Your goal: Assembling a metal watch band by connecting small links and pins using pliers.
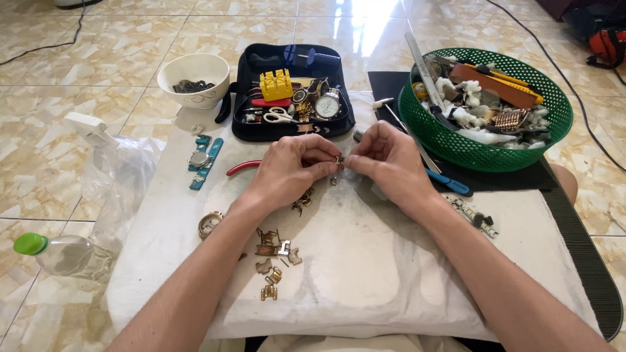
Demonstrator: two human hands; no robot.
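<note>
My left hand (290, 171) and my right hand (385, 160) meet over a white cloth-covered pad (391, 261). Between their fingertips they pinch a small metal watch-band piece (339, 160). Loose gold-coloured band links (274, 257) lie scattered on the cloth below my left forearm, and a few more (303, 199) sit just under the left hand. A gold watch case (210, 223) rests at the left. Red-handled pliers (242, 167) lie partly hidden behind my left hand.
An open black tool case (293, 91) with watches, scissors and a yellow block sits behind the hands. A white bowl (193, 79) stands left of it; a green mesh basket (486, 107) of tools is at right. Teal-strapped watch (202, 160), plastic bottle (55, 254), metal band (473, 215).
</note>
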